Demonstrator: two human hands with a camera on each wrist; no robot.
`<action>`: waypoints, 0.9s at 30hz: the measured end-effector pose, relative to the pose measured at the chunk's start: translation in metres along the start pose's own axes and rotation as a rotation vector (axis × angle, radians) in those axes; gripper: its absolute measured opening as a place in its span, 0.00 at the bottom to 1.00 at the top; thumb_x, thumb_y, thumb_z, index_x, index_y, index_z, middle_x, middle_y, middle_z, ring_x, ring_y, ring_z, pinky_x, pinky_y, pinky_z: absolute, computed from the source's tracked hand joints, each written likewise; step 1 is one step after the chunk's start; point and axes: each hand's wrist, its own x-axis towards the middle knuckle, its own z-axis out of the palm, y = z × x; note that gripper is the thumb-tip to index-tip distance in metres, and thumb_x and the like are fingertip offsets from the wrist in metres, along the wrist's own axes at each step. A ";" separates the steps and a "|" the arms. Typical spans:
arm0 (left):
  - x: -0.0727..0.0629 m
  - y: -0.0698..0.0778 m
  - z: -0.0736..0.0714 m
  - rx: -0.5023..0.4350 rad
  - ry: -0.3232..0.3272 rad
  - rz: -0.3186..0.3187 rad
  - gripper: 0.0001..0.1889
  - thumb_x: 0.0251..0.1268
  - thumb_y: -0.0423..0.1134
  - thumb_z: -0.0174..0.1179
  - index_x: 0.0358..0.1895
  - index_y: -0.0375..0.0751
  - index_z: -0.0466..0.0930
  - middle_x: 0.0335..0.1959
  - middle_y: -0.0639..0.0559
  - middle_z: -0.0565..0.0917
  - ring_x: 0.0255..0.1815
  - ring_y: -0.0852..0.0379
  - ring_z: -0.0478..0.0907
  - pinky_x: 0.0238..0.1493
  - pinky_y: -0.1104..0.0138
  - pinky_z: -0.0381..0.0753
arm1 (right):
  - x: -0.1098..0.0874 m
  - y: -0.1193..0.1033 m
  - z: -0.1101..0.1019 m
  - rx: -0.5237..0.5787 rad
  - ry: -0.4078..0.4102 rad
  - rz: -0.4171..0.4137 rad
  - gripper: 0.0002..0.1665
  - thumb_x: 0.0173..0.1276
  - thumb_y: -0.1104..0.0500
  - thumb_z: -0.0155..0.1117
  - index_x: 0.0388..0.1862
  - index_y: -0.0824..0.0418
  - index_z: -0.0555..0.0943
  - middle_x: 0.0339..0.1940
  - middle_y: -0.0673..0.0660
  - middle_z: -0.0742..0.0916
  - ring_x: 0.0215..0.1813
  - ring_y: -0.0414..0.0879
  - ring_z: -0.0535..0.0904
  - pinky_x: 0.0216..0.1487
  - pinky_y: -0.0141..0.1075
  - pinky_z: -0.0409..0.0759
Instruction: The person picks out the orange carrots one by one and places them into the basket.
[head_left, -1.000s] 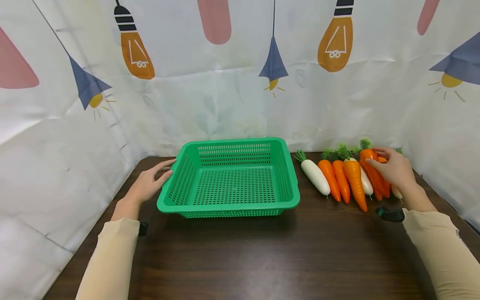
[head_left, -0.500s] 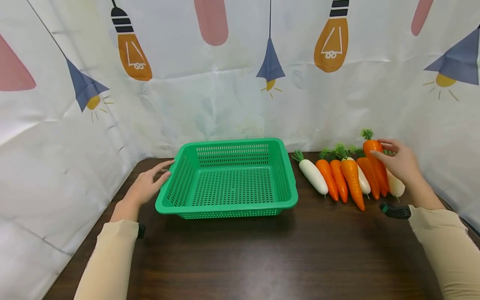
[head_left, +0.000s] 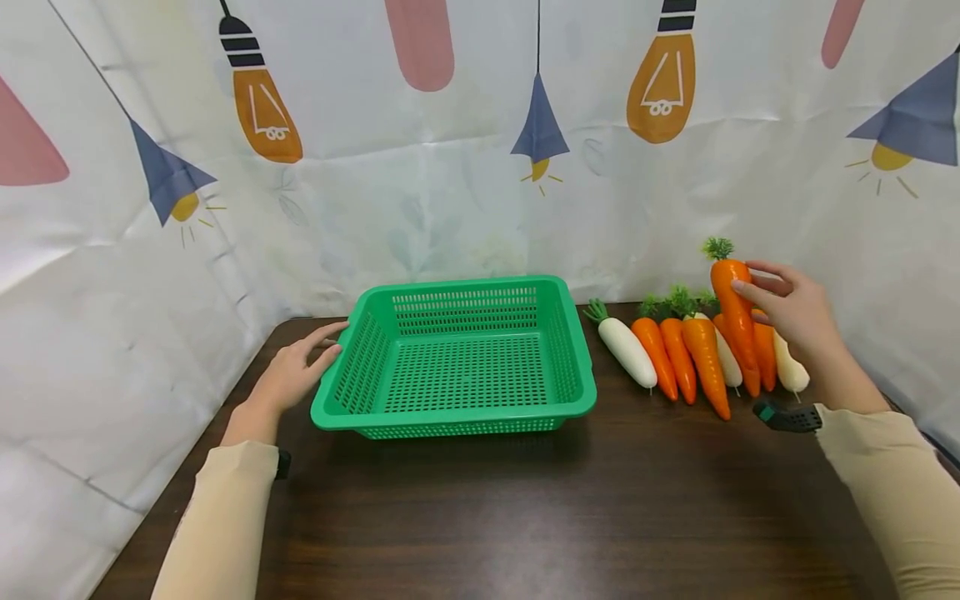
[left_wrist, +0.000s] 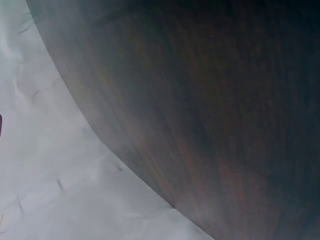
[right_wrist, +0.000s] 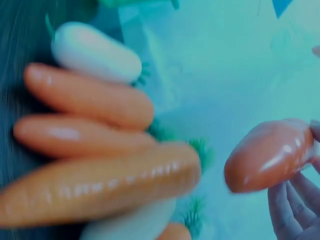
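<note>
My right hand [head_left: 798,308] pinches an orange carrot [head_left: 733,312] with a green top, near its thick upper end. The carrot is raised and tilted in front of the other vegetables. In the right wrist view the fingers [right_wrist: 287,207] lie around this carrot [right_wrist: 265,160]. My left hand [head_left: 288,375] touches the left rim of a green plastic basket [head_left: 457,414], its fingers loosely extended. Nothing lies in the basket. The left wrist view shows neither the left hand nor the basket.
A white radish [head_left: 628,354] lies nearest the basket. To its right are several carrots [head_left: 705,358], another white radish [head_left: 726,362] partly covered, and a pale one [head_left: 790,367] at the far right. The dark wooden table [head_left: 480,508] meets a patterned white cloth [head_left: 450,208] behind.
My right hand has lifted the carrot off the row and moved it up, then slightly left. The head view has shifted a little. The left hand stays at the basket rim.
</note>
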 end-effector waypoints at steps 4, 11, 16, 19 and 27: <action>0.001 0.001 0.000 -0.004 0.003 0.008 0.28 0.84 0.50 0.47 0.80 0.44 0.61 0.62 0.29 0.78 0.60 0.30 0.76 0.54 0.33 0.73 | 0.000 -0.012 0.007 0.195 -0.021 0.030 0.33 0.73 0.45 0.67 0.74 0.49 0.71 0.58 0.45 0.79 0.43 0.28 0.80 0.38 0.24 0.82; 0.000 0.002 -0.001 -0.002 0.002 0.006 0.28 0.84 0.50 0.47 0.80 0.43 0.62 0.62 0.29 0.78 0.60 0.29 0.77 0.54 0.33 0.72 | -0.005 -0.037 0.025 0.530 -0.117 0.052 0.23 0.74 0.54 0.68 0.64 0.47 0.73 0.46 0.39 0.85 0.42 0.38 0.82 0.38 0.28 0.83; -0.001 0.003 -0.001 -0.002 0.001 0.006 0.28 0.84 0.50 0.47 0.80 0.44 0.61 0.62 0.30 0.78 0.60 0.30 0.77 0.54 0.33 0.73 | -0.006 -0.051 0.039 0.607 -0.209 0.069 0.21 0.76 0.55 0.65 0.65 0.48 0.72 0.50 0.44 0.83 0.43 0.39 0.82 0.38 0.30 0.82; -0.001 0.003 0.000 -0.003 0.002 0.009 0.28 0.84 0.50 0.47 0.80 0.44 0.61 0.62 0.29 0.78 0.60 0.30 0.77 0.53 0.33 0.73 | -0.004 -0.059 0.049 0.630 -0.256 0.096 0.23 0.77 0.54 0.64 0.66 0.49 0.70 0.52 0.46 0.82 0.42 0.40 0.84 0.38 0.31 0.83; 0.000 0.002 0.000 -0.007 0.002 0.008 0.28 0.84 0.50 0.46 0.80 0.46 0.61 0.62 0.30 0.79 0.59 0.30 0.77 0.53 0.34 0.73 | -0.001 -0.081 0.075 0.617 -0.356 0.152 0.21 0.78 0.53 0.62 0.66 0.49 0.71 0.52 0.47 0.81 0.42 0.41 0.82 0.39 0.32 0.82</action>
